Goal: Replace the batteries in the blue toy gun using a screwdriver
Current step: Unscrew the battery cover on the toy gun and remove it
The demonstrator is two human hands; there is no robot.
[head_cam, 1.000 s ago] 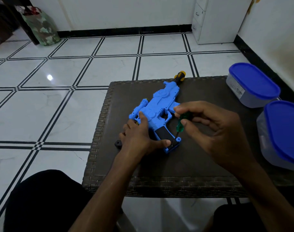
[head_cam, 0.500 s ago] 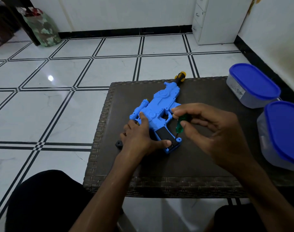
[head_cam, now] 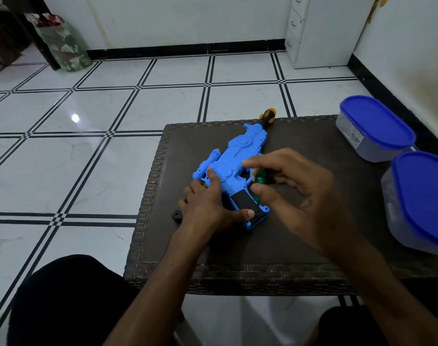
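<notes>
The blue toy gun [head_cam: 234, 168] is lying flat on the dark woven bench [head_cam: 300, 245], its yellow-and-black muzzle tip pointing away toward the far edge and its grip toward the person. The left hand [head_cam: 208, 201] is resting on the gun's near side, fingers spread and pressing down on the body, with the thumb lying across the lower end of the grip beside the black panel [head_cam: 244, 199]. The right hand [head_cam: 297, 193] is hovering over the grip, its thumb and forefinger pinching the green handle of a small screwdriver [head_cam: 259, 178]; the shaft is angling down to the grip's lower end, though the tip itself is too small to make out. A small black block [head_cam: 177, 216] is sitting on the bench just left of the left hand. Two clear tubs with blue lids [head_cam: 377, 123] [head_cam: 425, 198] are standing at the right edge of the bench, well apart from the gun.
</notes>
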